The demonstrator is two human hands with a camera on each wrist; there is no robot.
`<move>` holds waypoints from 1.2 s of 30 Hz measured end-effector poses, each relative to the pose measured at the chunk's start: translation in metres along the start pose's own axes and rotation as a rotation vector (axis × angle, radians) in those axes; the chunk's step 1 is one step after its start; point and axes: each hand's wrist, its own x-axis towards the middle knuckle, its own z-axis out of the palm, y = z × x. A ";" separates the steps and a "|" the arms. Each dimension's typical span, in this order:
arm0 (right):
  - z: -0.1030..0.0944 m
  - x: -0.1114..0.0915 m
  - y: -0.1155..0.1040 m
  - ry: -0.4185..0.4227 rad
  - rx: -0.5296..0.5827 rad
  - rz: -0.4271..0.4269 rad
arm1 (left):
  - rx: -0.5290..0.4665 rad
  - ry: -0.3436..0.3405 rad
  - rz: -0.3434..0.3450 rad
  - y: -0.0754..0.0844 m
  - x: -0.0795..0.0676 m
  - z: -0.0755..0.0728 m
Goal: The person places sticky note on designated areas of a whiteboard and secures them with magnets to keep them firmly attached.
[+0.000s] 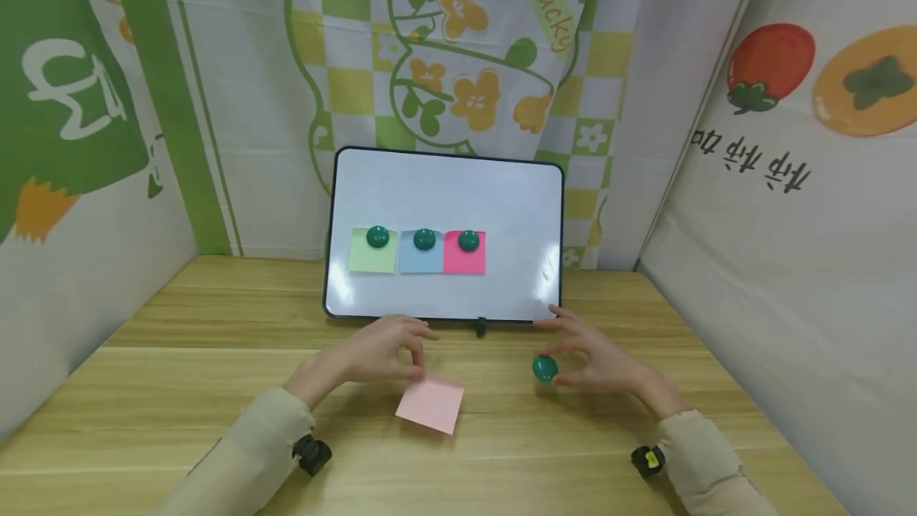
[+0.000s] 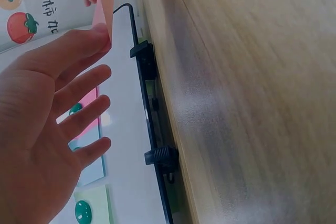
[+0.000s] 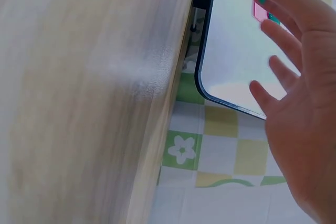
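Thumb and forefinger of my left hand (image 1: 376,350) pinch a pale pink sticky note (image 1: 431,404) by its top edge, above the table. In the left wrist view the note (image 2: 105,3) appears nearly edge-on and the other fingers are spread. At the right, my right hand (image 1: 602,358) holds a round green magnet (image 1: 545,368) between thumb and forefinger. Behind both hands a whiteboard (image 1: 516,213) leans back. On it hang a light green note (image 1: 372,263), a blue note (image 1: 421,263) and a bright pink note (image 1: 464,263), each under a green magnet.
The whiteboard stands near the back edge of the wooden table (image 1: 537,460), with a black clip (image 1: 481,327) at its lower rim. Printed curtains (image 1: 243,102) hang behind and on both sides.
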 end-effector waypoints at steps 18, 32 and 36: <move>-0.004 0.011 -0.005 0.243 -0.137 -0.186 | 0.113 0.123 0.027 0.003 0.016 -0.012; -0.008 0.028 -0.005 0.509 -0.206 -0.426 | 0.247 0.292 0.051 0.012 0.052 -0.020; -0.009 0.031 -0.007 0.519 -0.234 -0.429 | 0.266 0.318 0.047 0.015 0.062 -0.022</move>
